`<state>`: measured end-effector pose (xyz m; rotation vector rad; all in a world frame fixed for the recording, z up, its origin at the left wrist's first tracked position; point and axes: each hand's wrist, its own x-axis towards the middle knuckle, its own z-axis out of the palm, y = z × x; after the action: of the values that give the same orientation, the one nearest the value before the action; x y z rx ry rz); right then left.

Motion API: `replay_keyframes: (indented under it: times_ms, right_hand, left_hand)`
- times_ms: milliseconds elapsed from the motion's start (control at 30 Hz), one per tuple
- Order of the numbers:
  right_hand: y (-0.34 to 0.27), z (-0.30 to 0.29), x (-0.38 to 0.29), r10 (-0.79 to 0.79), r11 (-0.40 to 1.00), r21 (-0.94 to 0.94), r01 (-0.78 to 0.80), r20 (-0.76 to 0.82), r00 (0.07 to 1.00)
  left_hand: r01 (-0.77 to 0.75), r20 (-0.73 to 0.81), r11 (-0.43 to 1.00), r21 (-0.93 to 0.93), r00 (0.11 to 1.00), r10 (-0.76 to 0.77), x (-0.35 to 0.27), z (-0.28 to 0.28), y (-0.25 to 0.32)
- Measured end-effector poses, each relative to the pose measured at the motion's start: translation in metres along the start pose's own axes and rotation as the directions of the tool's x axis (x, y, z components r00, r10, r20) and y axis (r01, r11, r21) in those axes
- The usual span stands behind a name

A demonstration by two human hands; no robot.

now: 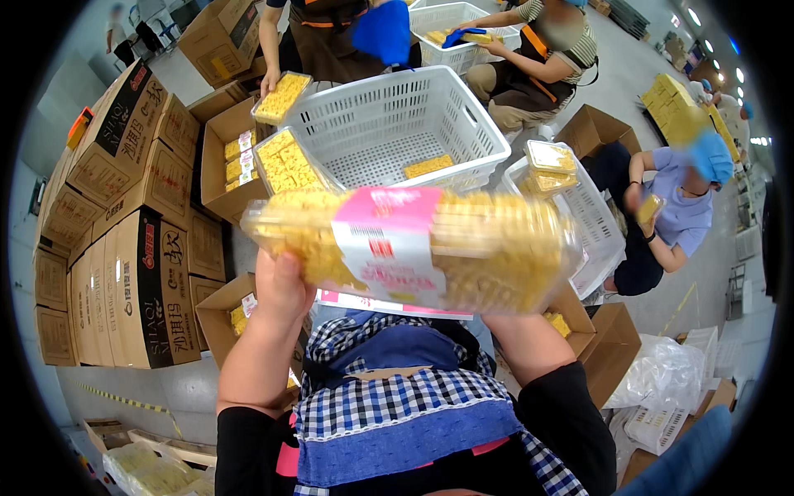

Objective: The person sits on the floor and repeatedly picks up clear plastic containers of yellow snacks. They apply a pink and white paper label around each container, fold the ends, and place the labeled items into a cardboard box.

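A clear plastic box of yellow sachima pastry (496, 248), wrapped with a pink and white label sleeve (388, 248), is held up in front of my chest. My left hand (282, 285) grips its left end, thumb on the near side. My right forearm reaches up to the box's right part, but the box hides my right hand. Under the box, a flat stack of pink and white printed sleeves (397, 304) shows at my lap. Just beyond stands a white perforated plastic crate (477, 158) with a pastry box (428, 166) inside. Another clear pastry box (288, 161) rests at the crate's left rim.
Sealed cartons (127, 285) are stacked at the left. Open cartons (223, 180) holding labelled packs stand beside me. A co-worker's hand (270, 80) holds a pastry box (282, 99) beyond the crate. Two more co-workers sit at the right, near a second white crate (595, 229).
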<state>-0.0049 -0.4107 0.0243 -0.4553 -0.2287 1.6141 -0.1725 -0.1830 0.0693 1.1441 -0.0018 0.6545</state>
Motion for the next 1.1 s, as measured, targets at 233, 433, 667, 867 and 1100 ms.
replay_keyframes:
  times_ms: [233,433,667,867,1100]
  right_hand:
    - [-0.026,0.014,-0.004,-0.036,0.834,-0.499,-0.234,-0.474,0.88]
    - [-0.051,0.1,-0.016,-0.265,0.313,-0.884,-0.347,-0.432,0.862]
    - [-0.03,0.145,-0.033,-0.379,-0.021,-0.959,-0.283,-0.254,0.89]
    - [-0.016,0.146,-0.037,-0.404,-0.173,-0.969,-0.175,-0.092,0.91]
    - [-0.01,0.141,-0.035,-0.384,-0.22,-0.963,-0.154,-0.06,0.921]
  left_hand:
    - [0.009,0.372,0.981,0.192,0.925,-0.081,-0.021,0.008,0.027]
    - [-0.073,0.485,0.86,0.504,0.849,-0.212,-0.036,0.001,0.027]
    - [-0.214,0.467,0.732,0.647,0.87,-0.158,-0.041,0.008,0.036]
    - [-0.195,0.444,0.723,0.663,0.88,-0.17,-0.043,0.009,0.036]
    - [-0.116,0.403,0.725,0.679,0.884,-0.237,-0.046,0.007,0.039]
